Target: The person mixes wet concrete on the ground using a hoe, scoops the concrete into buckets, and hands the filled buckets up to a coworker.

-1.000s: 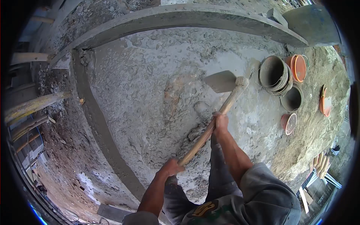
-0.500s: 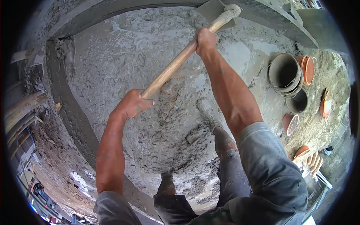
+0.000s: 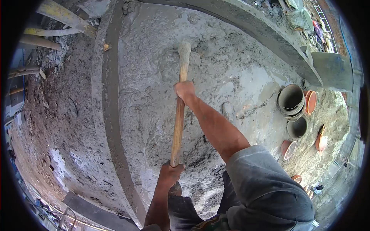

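Note:
My left hand (image 3: pixel 169 175) is wrapped round the lower end of a wooden hoe handle (image 3: pixel 178 131). Higher up, my right hand (image 3: pixel 185 91) grips the same handle below its mortar-caked head (image 3: pixel 184 49). The hoe's blade is hardly visible; its head rests at the wet grey concrete mix (image 3: pixel 154 57), which spreads around my legs. The handle stands nearly upright in the view.
A board (image 3: pixel 266 36) borders the mix at the top, and a long grey edge strip (image 3: pixel 112 96) runs down its left. At the right are a stack of dark buckets (image 3: pixel 291 97), an orange bucket (image 3: pixel 311 102) and a smaller bucket (image 3: pixel 288 149). Poles (image 3: pixel 58 13) stand upper left.
The hoe has swung from the upper right to the left, and its blade has gone from clear view into the mix. Both hands stay on the handle. The view has turned left.

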Available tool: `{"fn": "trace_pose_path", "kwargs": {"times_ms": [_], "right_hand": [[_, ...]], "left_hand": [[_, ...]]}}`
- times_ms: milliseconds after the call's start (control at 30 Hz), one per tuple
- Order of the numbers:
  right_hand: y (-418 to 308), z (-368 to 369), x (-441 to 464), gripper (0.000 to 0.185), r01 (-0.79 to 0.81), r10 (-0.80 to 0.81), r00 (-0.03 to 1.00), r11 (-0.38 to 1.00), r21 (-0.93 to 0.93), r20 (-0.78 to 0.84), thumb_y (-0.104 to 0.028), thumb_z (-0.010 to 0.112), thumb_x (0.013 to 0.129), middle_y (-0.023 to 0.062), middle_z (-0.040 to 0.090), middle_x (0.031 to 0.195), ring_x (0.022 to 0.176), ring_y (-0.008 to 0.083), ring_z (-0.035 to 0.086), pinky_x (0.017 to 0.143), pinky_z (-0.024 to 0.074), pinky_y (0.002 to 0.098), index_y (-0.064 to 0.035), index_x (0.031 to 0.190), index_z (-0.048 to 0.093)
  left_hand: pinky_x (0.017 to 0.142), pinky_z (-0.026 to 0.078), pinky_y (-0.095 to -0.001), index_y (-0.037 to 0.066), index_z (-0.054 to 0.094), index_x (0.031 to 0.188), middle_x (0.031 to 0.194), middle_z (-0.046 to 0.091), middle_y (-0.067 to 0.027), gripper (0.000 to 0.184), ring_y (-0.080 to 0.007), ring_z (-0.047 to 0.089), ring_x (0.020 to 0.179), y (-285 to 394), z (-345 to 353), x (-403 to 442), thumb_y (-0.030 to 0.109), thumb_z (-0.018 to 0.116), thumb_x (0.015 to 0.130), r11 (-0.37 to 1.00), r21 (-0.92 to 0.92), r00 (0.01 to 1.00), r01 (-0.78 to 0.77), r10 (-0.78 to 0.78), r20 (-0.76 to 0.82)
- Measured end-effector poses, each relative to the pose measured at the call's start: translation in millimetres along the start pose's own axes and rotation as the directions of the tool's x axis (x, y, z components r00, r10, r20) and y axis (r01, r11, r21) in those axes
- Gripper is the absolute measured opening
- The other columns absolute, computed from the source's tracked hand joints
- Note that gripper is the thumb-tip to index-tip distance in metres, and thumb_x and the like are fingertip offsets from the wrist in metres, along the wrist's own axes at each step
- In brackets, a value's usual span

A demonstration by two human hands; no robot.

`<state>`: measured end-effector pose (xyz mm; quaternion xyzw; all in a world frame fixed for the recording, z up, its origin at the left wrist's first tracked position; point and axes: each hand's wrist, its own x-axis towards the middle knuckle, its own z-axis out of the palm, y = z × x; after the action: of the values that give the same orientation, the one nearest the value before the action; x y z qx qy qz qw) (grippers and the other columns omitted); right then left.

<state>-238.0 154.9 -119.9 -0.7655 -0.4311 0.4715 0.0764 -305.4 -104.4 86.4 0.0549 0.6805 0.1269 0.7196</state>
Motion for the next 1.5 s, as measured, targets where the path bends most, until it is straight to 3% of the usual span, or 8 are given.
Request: {"fn": "trace_pose_path", "kwargs": {"times_ms": [67, 200, 467, 667, 767, 900, 1133, 1500], "right_hand": [[19.3, -1.1, -42.9, 0.036, -0.135, 0.136, 0.981, 0.991, -0.019, 0.141, -0.017, 0.053, 0.071, 0.0298, 0.061, 0.096, 0.095, 0.0392, 0.06, 0.08, 0.0483, 0.037, 0.0096, 0.093, 0.063], [56.2, -54.2, -123.8, 0.016, -0.481, 0.403, 0.86, 0.845, 0.234, 0.314, -0.009, 0.058, 0.066, 0.0131, 0.055, 0.065, 0.053, 0.0272, 0.055, 0.048, 0.0439, 0.0404, 0.0049, 0.074, 0.058], [227.0, -81.4, -307.7, 0.013, -0.886, 0.689, 0.464, 0.349, 0.305, 0.557, -0.008, 0.062, 0.07, 0.0124, 0.052, 0.063, 0.05, 0.0265, 0.056, 0.044, 0.0488, 0.0437, 0.0012, 0.075, 0.054], [187.7, -171.0, -256.3, 0.012, -0.831, 0.56, 0.537, 0.221, 0.51, 0.631, -0.007, 0.061, 0.069, 0.0118, 0.052, 0.063, 0.048, 0.0263, 0.053, 0.046, 0.0473, 0.0397, 0.001, 0.074, 0.052], [141.7, -228.0, -111.1, 0.016, -0.609, 0.422, 0.778, 0.329, 0.722, 0.464, -0.011, 0.059, 0.07, 0.008, 0.046, 0.062, 0.047, 0.0249, 0.049, 0.046, 0.0464, 0.041, -0.0039, 0.078, 0.047], [79.0, -266.7, 104.4, 0.018, -0.338, 0.142, 0.941, 0.448, 0.828, 0.307, -0.018, 0.059, 0.077, 0.0049, 0.043, 0.058, 0.048, 0.0203, 0.047, 0.048, 0.0476, 0.0378, -0.0069, 0.078, 0.044], [107.1, -170.0, 111.5, 0.022, -0.485, 0.428, 0.873, 0.701, 0.523, 0.234, -0.011, 0.059, 0.073, 0.0134, 0.047, 0.066, 0.048, 0.0272, 0.051, 0.043, 0.0471, 0.0425, 0.0028, 0.086, 0.047], [260.4, -75.8, -222.1, 0.017, -0.821, 0.779, 0.563, 0.49, 0.291, 0.276, -0.011, 0.062, 0.073, 0.0121, 0.052, 0.062, 0.048, 0.027, 0.056, 0.043, 0.0473, 0.0405, 0.0026, 0.081, 0.055]], "left_hand": [[0.04, 0.036, -0.0284, 0.002, 0.058, 0.079, 0.053, 0.051, -0.0039, 0.024, -0.0119, 0.049, 0.044, -29.4, -0.1, -15.2, 0.024, 0.066, 0.074, 0.999, 0.031, 0.999, 0.018, -0.017, -0.032], [0.055, 0.048, -0.0355, -0.001, 0.062, 0.087, 0.062, 0.061, -0.0137, 0.039, -0.0251, 0.062, 0.059, -82.0, 22.1, -65.3, 0.033, 0.067, 0.068, 0.908, 0.418, 0.998, 0.029, -0.001, -0.068], [0.079, 0.049, -0.0423, 0.016, 0.066, 0.097, 0.091, 0.066, -0.0145, 0.041, -0.0325, 0.063, 0.086, -176.5, 32.1, -188.5, 0.043, 0.062, 0.067, 0.521, 0.774, 0.846, 0.36, -0.531, -0.036], [0.074, 0.051, -0.0412, 0.013, 0.066, 0.09, 0.083, 0.066, -0.0138, 0.039, -0.0303, 0.065, 0.081, -130.0, 74.6, -165.5, 0.044, 0.063, 0.068, 0.624, 0.728, 0.929, 0.282, -0.366, -0.046], [0.065, 0.051, -0.0421, 0.011, 0.063, 0.083, 0.076, 0.064, -0.014, 0.031, -0.0327, 0.064, 0.073, -49.6, 131.5, -41.5, 0.038, 0.067, 0.07, 0.626, 0.776, 0.988, 0.079, 0.054, -0.145], [0.062, 0.05, -0.0434, 0.009, 0.055, 0.084, 0.071, 0.062, -0.013, 0.025, -0.0321, 0.062, 0.067, 96.6, 167.3, 103.3, 0.026, 0.068, 0.07, 0.436, 0.881, 0.784, -0.184, 0.606, -0.136], [0.072, 0.049, -0.0469, 0.004, 0.057, 0.089, 0.077, 0.065, -0.0194, 0.024, -0.0363, 0.064, 0.076, 64.3, 154.2, 107.9, 0.02, 0.06, 0.072, 0.602, 0.798, 0.975, -0.019, 0.189, -0.119], [0.081, 0.049, -0.0434, 0.007, 0.06, 0.1, 0.088, 0.066, -0.0181, 0.041, -0.0346, 0.064, 0.086, -130.9, 81.4, -121.8, 0.032, 0.06, 0.068, 0.544, 0.806, 0.931, 0.235, -0.365, -0.025]]}}
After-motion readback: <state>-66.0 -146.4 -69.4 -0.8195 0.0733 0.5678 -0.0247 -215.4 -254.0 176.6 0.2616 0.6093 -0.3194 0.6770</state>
